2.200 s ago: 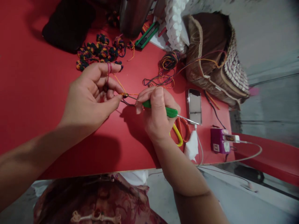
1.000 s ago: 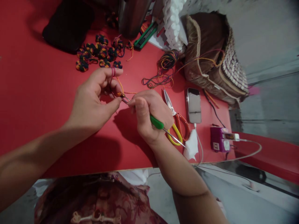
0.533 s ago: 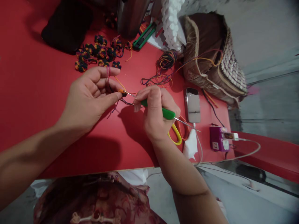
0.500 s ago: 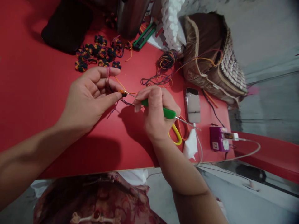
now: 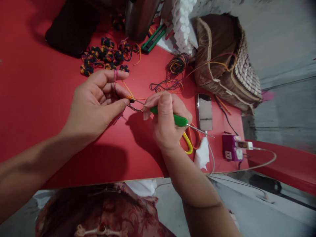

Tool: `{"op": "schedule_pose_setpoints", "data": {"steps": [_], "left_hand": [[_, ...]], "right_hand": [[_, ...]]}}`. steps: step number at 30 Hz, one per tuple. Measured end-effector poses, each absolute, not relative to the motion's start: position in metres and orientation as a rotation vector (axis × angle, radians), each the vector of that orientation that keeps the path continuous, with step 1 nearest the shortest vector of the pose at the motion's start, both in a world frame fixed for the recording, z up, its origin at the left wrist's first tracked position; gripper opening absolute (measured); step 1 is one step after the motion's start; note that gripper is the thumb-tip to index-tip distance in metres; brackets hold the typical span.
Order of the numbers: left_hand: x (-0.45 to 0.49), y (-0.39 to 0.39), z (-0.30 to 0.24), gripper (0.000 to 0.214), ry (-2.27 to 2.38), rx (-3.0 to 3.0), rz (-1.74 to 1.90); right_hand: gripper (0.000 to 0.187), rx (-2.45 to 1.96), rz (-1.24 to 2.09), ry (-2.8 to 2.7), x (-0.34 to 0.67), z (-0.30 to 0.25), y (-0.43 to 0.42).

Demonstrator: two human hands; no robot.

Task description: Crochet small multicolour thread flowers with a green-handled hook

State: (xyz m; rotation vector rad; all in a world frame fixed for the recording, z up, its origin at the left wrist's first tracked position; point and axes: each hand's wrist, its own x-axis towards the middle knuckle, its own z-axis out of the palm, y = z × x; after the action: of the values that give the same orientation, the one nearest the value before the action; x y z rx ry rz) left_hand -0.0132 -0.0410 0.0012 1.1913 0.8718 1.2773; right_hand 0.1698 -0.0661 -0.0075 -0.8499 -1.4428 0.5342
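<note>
Between the thumb and a finger of my left hand (image 5: 96,102) is a small crochet piece (image 5: 130,98) in orange and black. Pink and dark thread winds round my left index finger, and an orange thread (image 5: 127,87) runs up from the piece. My right hand (image 5: 168,115) grips a crochet hook (image 5: 181,120) by its green handle, with thin metal ends on both sides. The hook's front end meets the crochet piece; its exact tip is hidden there. Several finished crochet flowers (image 5: 108,56) in dark, orange and pink lie beyond my left hand.
A tangled thread bundle (image 5: 177,64) lies beside a brown bag (image 5: 217,49). Near my right hand are a phone (image 5: 204,112), yellow-and-orange scissors (image 5: 189,146) and a purple adapter (image 5: 229,147). A green box cutter (image 5: 153,39) and a black pouch (image 5: 74,28) lie farther back.
The hook's front end has shifted very slightly at the crochet piece, with my right hand a touch farther right. Both hands keep their grips; the whole view has drifted slightly.
</note>
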Motion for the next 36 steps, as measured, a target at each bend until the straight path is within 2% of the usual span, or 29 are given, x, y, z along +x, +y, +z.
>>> {"op": "schedule_pose_setpoints", "data": {"steps": [8, 14, 17, 20, 26, 28, 33, 36], "left_hand": [[-0.011, -0.044, -0.002, 0.047, 0.868, 1.440, 1.384], [-0.008, -0.048, -0.005, 0.042, 0.980, 1.731, 1.411], [-0.007, -0.049, -0.010, 0.042, 0.922, 1.858, 1.552], [-0.006, -0.051, -0.010, 0.041, 0.958, 1.834, 1.498], [-0.007, -0.056, -0.005, 0.044, 1.026, 1.737, 1.445], [-0.008, -0.055, -0.005, 0.047, 1.029, 1.724, 1.449], [-0.010, -0.052, -0.004, 0.045, 1.013, 1.692, 1.407], [-0.012, -0.052, -0.004, 0.045, 0.988, 1.659, 1.435]], "right_hand": [[0.034, -0.899, 0.478, -1.492, 0.171, -0.003, -0.068], [0.034, -0.938, 0.235, -1.736, 0.175, 0.009, -0.073], [0.024, -0.913, 0.108, -1.859, 0.177, 0.012, -0.075], [0.016, -0.924, 0.040, -1.925, 0.176, 0.011, -0.075], [0.036, -0.993, 0.384, -1.619, 0.170, 0.006, -0.072], [0.033, -1.015, 0.380, -1.649, 0.171, 0.006, -0.073], [0.007, -0.820, 0.131, -1.958, 0.177, 0.006, -0.070], [0.024, -0.938, 0.404, -1.697, 0.174, 0.001, -0.065]]}}
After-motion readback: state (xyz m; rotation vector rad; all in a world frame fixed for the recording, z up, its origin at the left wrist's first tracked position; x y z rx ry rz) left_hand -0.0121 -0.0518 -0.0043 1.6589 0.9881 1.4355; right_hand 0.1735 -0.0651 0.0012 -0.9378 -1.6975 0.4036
